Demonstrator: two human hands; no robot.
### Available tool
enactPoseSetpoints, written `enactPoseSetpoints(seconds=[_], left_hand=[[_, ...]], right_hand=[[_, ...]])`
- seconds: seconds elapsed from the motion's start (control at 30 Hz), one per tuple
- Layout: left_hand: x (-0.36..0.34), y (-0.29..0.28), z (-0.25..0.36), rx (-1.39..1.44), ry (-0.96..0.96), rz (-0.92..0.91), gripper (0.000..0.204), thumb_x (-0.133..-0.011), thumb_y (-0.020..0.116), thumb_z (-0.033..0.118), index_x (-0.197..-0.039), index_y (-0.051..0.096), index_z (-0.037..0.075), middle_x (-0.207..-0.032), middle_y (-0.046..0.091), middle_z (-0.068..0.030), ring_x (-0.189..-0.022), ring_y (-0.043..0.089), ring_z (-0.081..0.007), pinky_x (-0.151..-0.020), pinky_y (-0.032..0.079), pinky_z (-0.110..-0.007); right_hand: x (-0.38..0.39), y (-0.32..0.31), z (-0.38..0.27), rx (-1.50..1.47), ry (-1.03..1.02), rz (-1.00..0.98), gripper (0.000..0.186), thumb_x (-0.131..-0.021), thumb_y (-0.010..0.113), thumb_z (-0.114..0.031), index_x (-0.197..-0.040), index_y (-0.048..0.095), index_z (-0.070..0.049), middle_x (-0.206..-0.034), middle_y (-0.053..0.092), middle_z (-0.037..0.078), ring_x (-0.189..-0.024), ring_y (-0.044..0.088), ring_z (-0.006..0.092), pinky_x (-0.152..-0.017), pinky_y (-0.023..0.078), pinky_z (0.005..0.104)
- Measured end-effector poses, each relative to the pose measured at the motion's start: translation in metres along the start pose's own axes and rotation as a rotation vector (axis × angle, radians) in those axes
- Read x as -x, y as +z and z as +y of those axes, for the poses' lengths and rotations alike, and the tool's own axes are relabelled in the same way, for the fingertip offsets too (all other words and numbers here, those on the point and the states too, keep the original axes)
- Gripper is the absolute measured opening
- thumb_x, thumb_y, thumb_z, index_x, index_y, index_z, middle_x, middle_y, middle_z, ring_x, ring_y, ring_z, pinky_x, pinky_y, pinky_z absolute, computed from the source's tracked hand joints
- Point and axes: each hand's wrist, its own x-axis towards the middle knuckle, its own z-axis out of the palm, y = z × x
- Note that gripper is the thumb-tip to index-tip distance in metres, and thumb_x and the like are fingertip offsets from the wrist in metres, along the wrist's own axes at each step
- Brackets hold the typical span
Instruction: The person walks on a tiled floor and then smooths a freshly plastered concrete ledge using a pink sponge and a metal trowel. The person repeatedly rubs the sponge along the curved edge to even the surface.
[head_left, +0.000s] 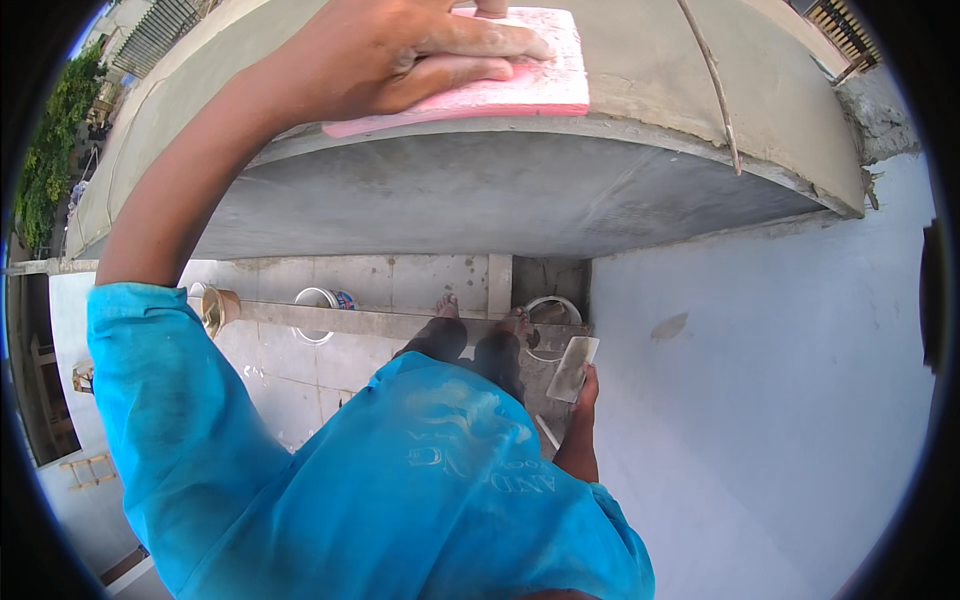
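Observation:
My left hand (410, 55) reaches up and grips a pink rectangular float block (545, 85), its dusty fingers spread over the upper face. The block lies against the grey cement surface (650, 60), along the edge above the smooth grey face (450, 190). Down by my right side, my right hand (585, 390) is closed round a flat rectangular plate smeared with grey, which looks like a trowel (572, 370). Its handle is hidden.
My bare feet stand on a narrow plank (370, 322). Below are a white bucket (314, 300), another round bucket (575, 305) and a tan container (215, 308). A thin stick (712, 75) crosses the cement edge. A pale wall (740, 400) rises at right.

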Motion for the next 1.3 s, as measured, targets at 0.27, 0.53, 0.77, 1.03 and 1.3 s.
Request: enactPoseSetpoints(seconds=[0.27,0.53,0.77,1.03,1.3], left_hand=[[0.116,-0.031,-0.034,-0.024,-0.258,-0.113,0.031,-0.095,0.07,0.011,-0.125,0.076,0.014,-0.113,0.069,-0.0116,-0.102,0.067,-0.028,-0.085,0.055,-0.039],[-0.029,0.018,-0.008,0.171,0.025,0.142,0.027,-0.098,0.066,0.029,-0.118,0.078,0.017,-0.094,0.064,-0.0111,-0.084,0.062,-0.0304,-0.078,0.052,-0.041],[0.202,-0.067,-0.01,-0.06,-0.465,-0.116,0.03,-0.096,0.069,0.014,-0.126,0.075,0.016,-0.12,0.068,-0.0095,-0.104,0.065,-0.0284,-0.09,0.053,-0.039],[0.309,-0.104,-0.023,-0.011,-0.595,-0.041,0.03,-0.091,0.073,0.007,-0.119,0.078,0.013,-0.119,0.071,-0.0107,-0.104,0.065,-0.0275,-0.09,0.05,-0.036],[0.023,0.002,-0.033,0.074,0.018,0.108,0.032,-0.092,0.071,0.014,-0.122,0.078,0.025,-0.118,0.071,-0.0042,-0.101,0.065,-0.0272,-0.086,0.052,-0.041]], right_hand=[[0.029,0.028,-0.003,0.006,-0.013,0.028,0.028,-0.093,0.063,-0.034,-0.11,0.067,-0.012,-0.101,0.067,0.003,-0.097,0.066,0.0214,-0.089,0.052,0.0387],[-0.006,0.043,-0.011,0.17,-0.06,-0.151,0.029,-0.095,0.062,-0.035,-0.11,0.066,-0.012,-0.101,0.066,0.003,-0.096,0.065,0.0196,-0.089,0.052,0.0367],[-0.028,0.046,-0.014,0.246,-0.012,-0.188,0.032,-0.096,0.061,-0.036,-0.116,0.066,-0.012,-0.108,0.067,0.004,-0.103,0.065,0.0195,-0.093,0.051,0.0361],[-0.03,0.011,0.025,0.225,0.044,-0.098,0.047,-0.095,0.062,-0.037,-0.133,0.065,-0.008,-0.119,0.07,0.006,-0.109,0.066,0.0239,-0.098,0.05,0.0379],[-0.032,0.027,0.03,0.229,-0.099,-0.071,0.032,-0.096,0.061,-0.036,-0.117,0.067,-0.011,-0.105,0.068,0.005,-0.096,0.065,0.0215,-0.089,0.052,0.0388]])
